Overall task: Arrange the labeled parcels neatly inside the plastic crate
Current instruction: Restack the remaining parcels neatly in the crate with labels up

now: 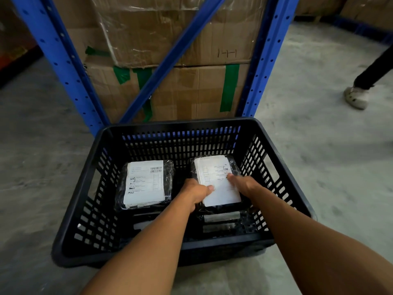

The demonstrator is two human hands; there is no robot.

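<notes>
A black slotted plastic crate [80,188] stands on the floor in front of me. Inside it, on the left, lies a black-wrapped parcel [146,184] with a white label facing up. On the right a second labeled parcel [217,179] rests on top of other wrapped parcels [221,222]. My left hand [194,194] grips this right parcel at its left edge, thumb on the label. My right hand [242,184] holds its right side, fingers pressing on the label. Both forearms reach into the crate over its near rim.
Blue metal rack uprights [61,60] with a diagonal brace stand just behind the crate, holding taped cardboard boxes [191,90]. Another person's leg and light shoe [357,96] are on the concrete floor at the far right.
</notes>
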